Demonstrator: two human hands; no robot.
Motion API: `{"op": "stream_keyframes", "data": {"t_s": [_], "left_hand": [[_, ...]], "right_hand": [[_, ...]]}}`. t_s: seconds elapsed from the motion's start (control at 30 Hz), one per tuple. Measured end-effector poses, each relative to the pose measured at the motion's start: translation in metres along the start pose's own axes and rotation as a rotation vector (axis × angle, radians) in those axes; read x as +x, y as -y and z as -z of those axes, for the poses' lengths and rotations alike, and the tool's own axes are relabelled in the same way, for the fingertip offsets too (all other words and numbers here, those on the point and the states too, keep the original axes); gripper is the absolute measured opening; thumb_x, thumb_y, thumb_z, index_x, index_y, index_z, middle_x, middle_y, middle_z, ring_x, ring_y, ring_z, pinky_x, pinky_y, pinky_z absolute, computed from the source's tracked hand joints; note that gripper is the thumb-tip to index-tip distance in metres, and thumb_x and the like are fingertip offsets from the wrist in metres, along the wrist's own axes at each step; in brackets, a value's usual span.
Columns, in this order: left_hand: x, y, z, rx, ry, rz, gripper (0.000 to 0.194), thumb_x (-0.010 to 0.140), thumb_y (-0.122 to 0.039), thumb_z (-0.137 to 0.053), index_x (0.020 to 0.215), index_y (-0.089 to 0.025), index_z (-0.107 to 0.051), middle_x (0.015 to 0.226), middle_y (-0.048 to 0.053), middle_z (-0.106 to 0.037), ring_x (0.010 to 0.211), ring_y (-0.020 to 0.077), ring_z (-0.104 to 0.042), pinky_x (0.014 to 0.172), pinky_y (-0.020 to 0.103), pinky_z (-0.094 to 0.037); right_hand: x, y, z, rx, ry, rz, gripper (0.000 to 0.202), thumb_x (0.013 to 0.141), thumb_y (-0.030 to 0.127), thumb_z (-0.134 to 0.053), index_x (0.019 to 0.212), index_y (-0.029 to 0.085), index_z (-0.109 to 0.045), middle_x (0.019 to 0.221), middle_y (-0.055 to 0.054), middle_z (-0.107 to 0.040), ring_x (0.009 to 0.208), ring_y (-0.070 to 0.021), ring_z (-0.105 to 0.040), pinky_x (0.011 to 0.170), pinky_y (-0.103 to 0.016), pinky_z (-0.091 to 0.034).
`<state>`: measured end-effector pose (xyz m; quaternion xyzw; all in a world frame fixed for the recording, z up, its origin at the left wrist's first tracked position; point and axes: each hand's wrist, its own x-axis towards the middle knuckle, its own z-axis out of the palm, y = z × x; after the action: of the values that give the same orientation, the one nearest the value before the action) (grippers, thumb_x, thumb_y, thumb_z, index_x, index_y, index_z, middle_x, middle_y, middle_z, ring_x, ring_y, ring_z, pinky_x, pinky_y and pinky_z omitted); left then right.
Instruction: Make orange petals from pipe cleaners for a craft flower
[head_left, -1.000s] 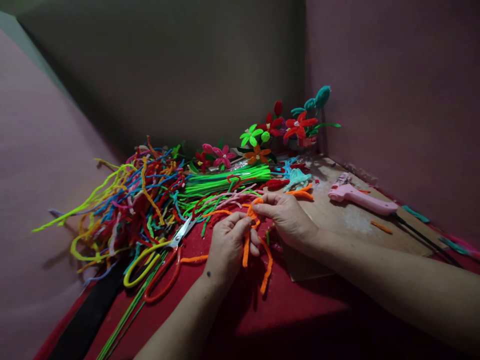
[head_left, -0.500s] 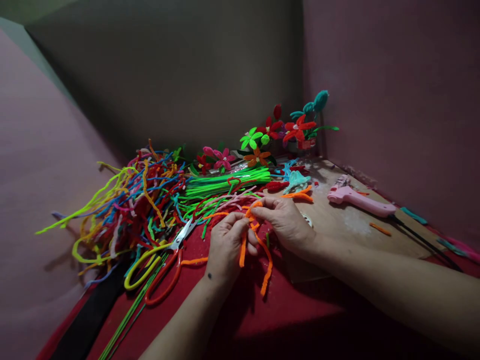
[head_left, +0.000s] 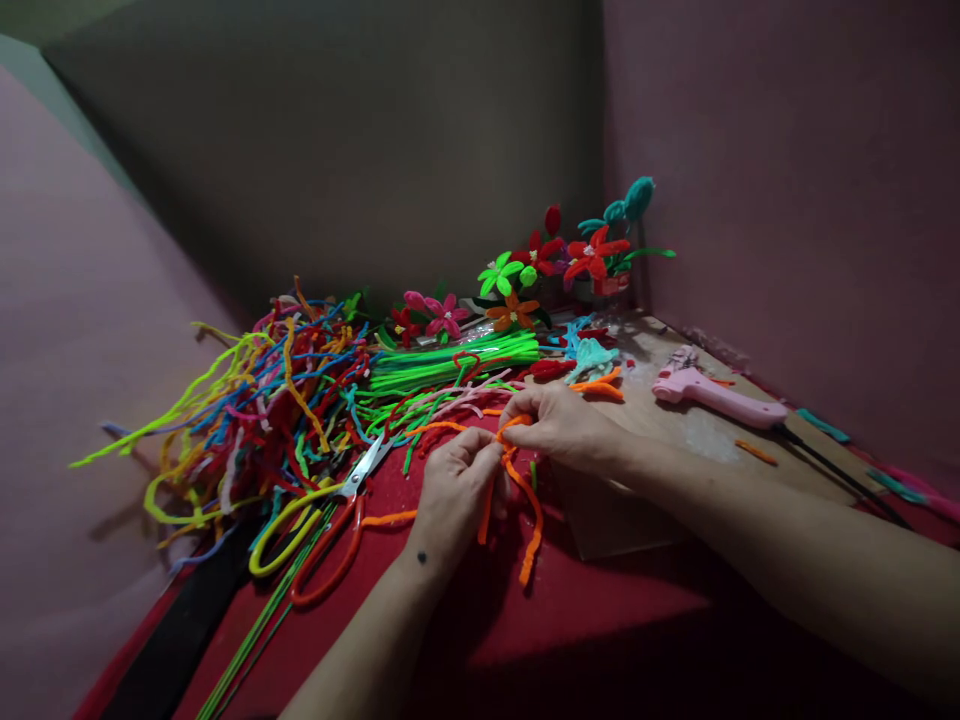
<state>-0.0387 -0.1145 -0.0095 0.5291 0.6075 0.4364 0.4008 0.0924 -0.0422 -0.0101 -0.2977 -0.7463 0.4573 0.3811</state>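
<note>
An orange pipe cleaner (head_left: pixel 534 535) is bent between my hands, with loose ends hanging down over the red cloth. My left hand (head_left: pixel 457 490) pinches it from the left, partly hiding one hanging strand. From the right, the thumb and fingers of my right hand (head_left: pixel 555 425) close on a looped part near the top. The fingertips of both hands almost meet at the bend. Scissors (head_left: pixel 364 470) with one yellow and one red handle lie just left of my left hand. Another orange strand (head_left: pixel 390 518) sticks out between the scissors and my left wrist.
A tangled heap of coloured pipe cleaners (head_left: pixel 262 410) fills the left side. Behind my hands lies a bright green bundle (head_left: pixel 457 362), with pipe-cleaner flowers (head_left: pixel 592 255) at the back. A pink glue gun (head_left: pixel 716 395) with a black cord rests on a brown board (head_left: pixel 667 460) at right.
My right hand has shifted slightly down and turned, and the orange loop at its fingertips has changed shape. My left hand stays nearly in place, still pinching.
</note>
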Motion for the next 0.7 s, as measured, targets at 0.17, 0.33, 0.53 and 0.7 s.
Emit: {"op": "stream_keyframes", "data": {"t_s": [0.17,0.33,0.53,0.7], "left_hand": [[0.002,-0.001,0.001,0.119,0.05,0.035,0.016,0.075,-0.027,-0.05,0.063,-0.016,-0.051,0.04,-0.004,-0.052,0.028,0.0077,-0.044,0.031,0.016,-0.032],[0.001,-0.001,0.006,0.15,0.189,0.102,0.016,0.073,-0.025,-0.049,0.059,-0.017,-0.051,0.037,-0.003,-0.051,0.026,0.0082,-0.043,0.027,0.015,-0.029],[0.002,0.001,0.014,0.119,0.286,0.197,0.019,0.071,-0.027,-0.053,0.055,-0.016,-0.05,0.037,-0.002,-0.051,0.024,0.0077,-0.041,0.026,0.016,-0.028],[0.005,0.003,0.019,-0.032,0.342,0.243,0.017,0.069,-0.029,-0.057,0.059,-0.015,-0.053,0.037,-0.001,-0.053,0.025,0.0085,-0.042,0.027,0.016,-0.03]], "right_hand": [[0.001,-0.004,0.007,-0.436,0.147,0.3,0.016,0.066,0.009,-0.05,0.059,0.016,-0.061,0.055,0.0,-0.055,0.051,-0.0093,-0.042,0.053,-0.024,-0.03],[-0.003,-0.005,0.005,-0.592,0.232,0.441,0.019,0.067,0.007,-0.049,0.053,0.017,-0.057,0.058,-0.002,-0.052,0.056,-0.0114,-0.04,0.057,-0.026,-0.03],[-0.007,0.002,0.005,-0.608,0.322,0.486,0.021,0.072,0.005,-0.049,0.055,0.016,-0.057,0.059,-0.003,-0.05,0.057,-0.0126,-0.036,0.058,-0.028,-0.025],[-0.009,0.002,0.002,-0.567,0.266,0.5,0.021,0.074,0.011,-0.05,0.054,0.017,-0.053,0.057,-0.002,-0.047,0.055,-0.0122,-0.033,0.057,-0.029,-0.022]]}}
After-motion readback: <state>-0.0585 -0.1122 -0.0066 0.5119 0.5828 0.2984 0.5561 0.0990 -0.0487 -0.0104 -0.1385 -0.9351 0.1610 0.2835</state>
